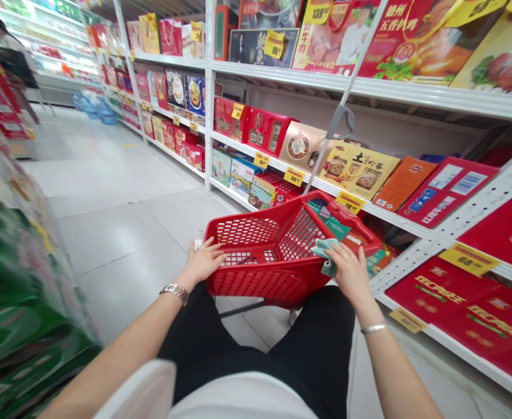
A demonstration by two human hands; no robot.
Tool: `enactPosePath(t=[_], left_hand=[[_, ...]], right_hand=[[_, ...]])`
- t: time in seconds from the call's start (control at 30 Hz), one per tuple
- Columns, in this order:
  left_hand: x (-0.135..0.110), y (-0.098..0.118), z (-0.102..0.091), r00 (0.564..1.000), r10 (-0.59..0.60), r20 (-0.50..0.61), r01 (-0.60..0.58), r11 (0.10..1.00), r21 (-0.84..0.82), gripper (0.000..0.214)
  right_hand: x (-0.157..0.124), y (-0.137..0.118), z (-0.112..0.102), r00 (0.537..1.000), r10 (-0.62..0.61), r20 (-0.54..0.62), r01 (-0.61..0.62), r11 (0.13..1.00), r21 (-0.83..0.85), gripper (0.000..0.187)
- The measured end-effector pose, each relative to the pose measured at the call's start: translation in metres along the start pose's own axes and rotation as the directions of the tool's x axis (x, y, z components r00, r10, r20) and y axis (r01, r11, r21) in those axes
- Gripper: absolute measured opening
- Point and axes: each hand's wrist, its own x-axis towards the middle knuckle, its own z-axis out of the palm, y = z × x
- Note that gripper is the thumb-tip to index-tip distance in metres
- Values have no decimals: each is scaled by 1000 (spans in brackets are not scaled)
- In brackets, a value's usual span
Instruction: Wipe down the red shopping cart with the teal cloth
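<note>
Sitting or crouching low in a store aisle, a person in black trousers has both bare hands on a red plastic shopping cart basket. The basket stands directly in front of the knees, its mesh walls reaching toward the shelves, with a red handle at its far right end. The left hand, with a metal watch at the wrist, lies at the basket's left end, fingers extended over the rim; a small white object shows just beside it, and I cannot tell whether the fingers grip it. The right hand, with a silver bangle at the wrist, has its fingers closed on a pale green cloth at the basket's right side. Behind the basket, white shelves hold gift boxes, mostly red and gold, above yellow price tags. A slim pale pole slants upward in front of them. Pale floor tiles stretch away on the left, toward blurred blue containers and another person.
</note>
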Motion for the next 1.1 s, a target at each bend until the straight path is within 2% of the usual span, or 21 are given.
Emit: enactPosePath(t=[0.13,0.2,0.27,0.37,0.53,0.67,0.77,0.87,1.03,1.1], left_hand=[[-2,6,-2,1000,-21,6,21,1000,-10,41],[-5,10,-2,999,-35,-4,35,999,-14,42],[-8,15,0,999,-49,-22,49,999,-8,41],[-14,22,4,996,-60,-72,60,998,3,42],[-27,36,14,978,-53,-202,61,998,30,46],[-37,48,18,965,-74,-251,92,994,63,51],[-46,57,20,964,-76,-255,107,988,109,55],[-55,64,21,966,-53,-255,91,986,138,57],[-67,82,27,986,121,-116,-112,990,79,58],[-70,93,33,981,162,-109,-161,987,14,55]], right_hand=[[5,28,2,992,98,-78,-98,995,-5,58],[10,29,11,991,100,-93,-96,994,55,54],[14,20,22,992,88,-95,-75,989,127,50],[18,-12,42,994,69,-86,-47,969,242,52],[20,-82,68,999,10,-37,7,902,431,55],[14,-137,79,998,-58,13,41,834,550,57],[7,-161,82,993,-114,42,62,772,632,57],[5,-162,85,987,-151,47,79,728,681,54],[14,-132,90,988,-145,47,68,694,717,49],[19,-119,93,994,-107,37,46,682,730,46]])
